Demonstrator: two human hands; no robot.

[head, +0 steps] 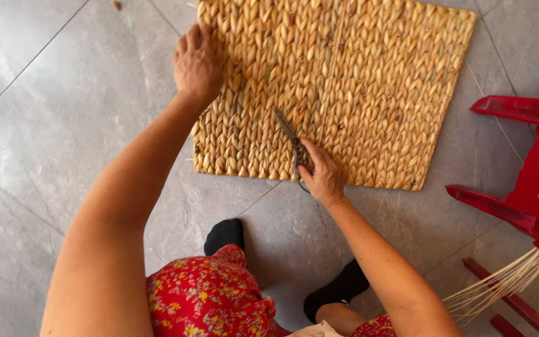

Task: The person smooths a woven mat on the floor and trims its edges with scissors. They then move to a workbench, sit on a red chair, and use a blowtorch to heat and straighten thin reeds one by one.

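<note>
1. Woven mat (344, 81) of tan braided fibre lies flat on the grey tiled floor (63, 125). From the head view, the right hand (322, 175) is closed around scissors (291, 140), blades resting on the weave.
2. The left hand (198, 62) presses on the mat's left edge, fingers seemingly loosely curled.
3. Risk: the blades could snag or cut a sound braid, or the mat could slide on the smooth tile.

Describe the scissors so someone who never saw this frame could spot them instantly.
Start at the square woven straw mat lying on the grey tiled floor. Near the middle of its near edge, the right hand grips the scissors, blades pointing up and left across the weave. They are the only dark, thin metal item against the golden braid.
</note>
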